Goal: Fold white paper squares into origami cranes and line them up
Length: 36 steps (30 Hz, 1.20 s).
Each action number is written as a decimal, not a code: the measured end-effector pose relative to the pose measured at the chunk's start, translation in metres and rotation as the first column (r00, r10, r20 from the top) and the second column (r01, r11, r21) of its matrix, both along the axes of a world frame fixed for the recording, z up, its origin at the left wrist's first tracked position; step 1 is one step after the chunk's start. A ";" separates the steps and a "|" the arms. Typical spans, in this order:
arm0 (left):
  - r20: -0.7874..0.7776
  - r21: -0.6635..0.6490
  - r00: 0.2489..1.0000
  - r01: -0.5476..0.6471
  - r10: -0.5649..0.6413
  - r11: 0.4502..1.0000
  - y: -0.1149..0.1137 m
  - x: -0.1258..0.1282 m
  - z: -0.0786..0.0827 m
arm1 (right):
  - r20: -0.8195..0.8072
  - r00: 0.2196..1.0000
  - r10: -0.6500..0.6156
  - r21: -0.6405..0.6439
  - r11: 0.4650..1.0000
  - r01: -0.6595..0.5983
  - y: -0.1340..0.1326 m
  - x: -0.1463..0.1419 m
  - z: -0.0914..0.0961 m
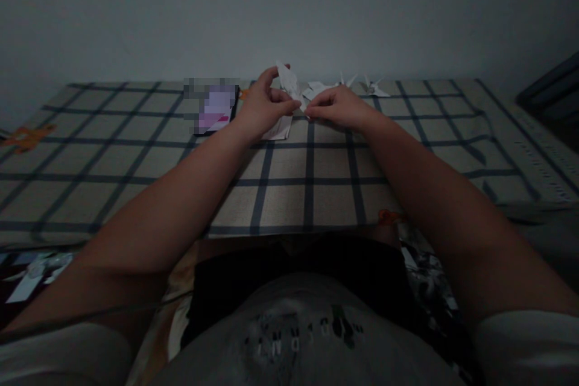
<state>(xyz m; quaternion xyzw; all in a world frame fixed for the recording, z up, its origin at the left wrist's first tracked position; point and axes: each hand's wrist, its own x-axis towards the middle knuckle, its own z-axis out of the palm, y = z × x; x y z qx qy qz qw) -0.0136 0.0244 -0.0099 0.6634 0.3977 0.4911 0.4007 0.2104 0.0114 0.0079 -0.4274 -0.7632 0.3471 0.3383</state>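
A piece of folded white paper [288, 79] is held up above the table between my two hands. My left hand [263, 104] pinches its lower part with thumb and fingers, the index finger raised behind its top. At the lower right tip of the paper, the fingertips of my right hand [337, 105] are pressed together. Another folded white paper [315, 89] lies just behind my right hand. Beyond it are a folded paper crane [348, 80] and a second paper crane [376, 87]. Under my left hand rests a white paper stack [279, 129], partly covered.
A phone [219, 110] with a lit, partly blurred screen lies left of my left hand. The checked tablecloth [289, 193] covers the table up to the wall [289, 12]. A dark object [552, 90] stands at the right edge.
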 end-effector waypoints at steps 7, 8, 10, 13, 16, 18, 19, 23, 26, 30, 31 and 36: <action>0.035 -0.023 0.999 0.010 -0.010 1.000 0.000 0.000 -0.003 | 0.074 0.997 -0.033 0.049 0.998 0.029 -0.004 -0.001 0.005; 0.038 -0.027 0.999 0.011 -0.010 1.000 0.000 0.000 -0.003 | 0.082 0.996 -0.037 0.055 0.998 0.032 -0.005 -0.001 0.005; 0.047 -0.037 0.999 0.011 -0.009 0.999 0.000 0.000 -0.003 | 0.092 0.995 -0.041 0.067 0.997 0.035 -0.005 -0.001 0.004; 0.073 -0.061 0.997 0.007 -0.003 0.998 -0.003 0.001 -0.002 | 0.101 0.994 -0.032 0.098 0.995 0.022 -0.002 0.000 0.001; 0.096 -0.090 0.995 0.020 -0.012 0.996 -0.008 0.003 -0.001 | 0.101 0.994 -0.031 0.126 0.992 0.018 0.001 0.000 -0.002; 0.087 -0.113 0.995 0.051 -0.042 0.992 -0.011 0.004 -0.001 | 0.099 0.994 -0.034 0.132 0.991 0.021 0.003 0.000 -0.003; 0.079 -0.122 0.995 0.067 -0.057 0.990 -0.012 0.004 -0.001 | 0.098 0.994 -0.037 0.131 0.991 0.024 0.003 0.000 -0.003; 0.069 -0.117 0.994 0.090 -0.082 0.989 -0.011 0.005 -0.002 | 0.076 0.997 -0.035 0.101 0.995 0.027 0.002 0.000 -0.001; 0.090 -0.125 0.991 0.111 -0.100 0.986 -0.009 0.006 -0.004 | 0.070 0.997 -0.025 0.067 0.998 0.021 0.001 0.000 -0.001; 0.113 -0.141 0.990 0.102 -0.087 0.985 -0.005 0.007 -0.005 | 0.060 0.998 -0.008 0.053 0.999 0.005 0.005 0.001 -0.006; 0.108 -0.136 0.991 0.094 -0.080 0.986 -0.005 0.006 -0.005 | 0.049 0.999 -0.002 0.047 0.999 -0.001 0.006 0.001 -0.007; 0.076 -0.095 0.995 0.067 -0.060 0.993 -0.003 0.002 -0.005 | 0.034 0.999 0.010 0.004 1.000 -0.010 0.007 0.002 -0.007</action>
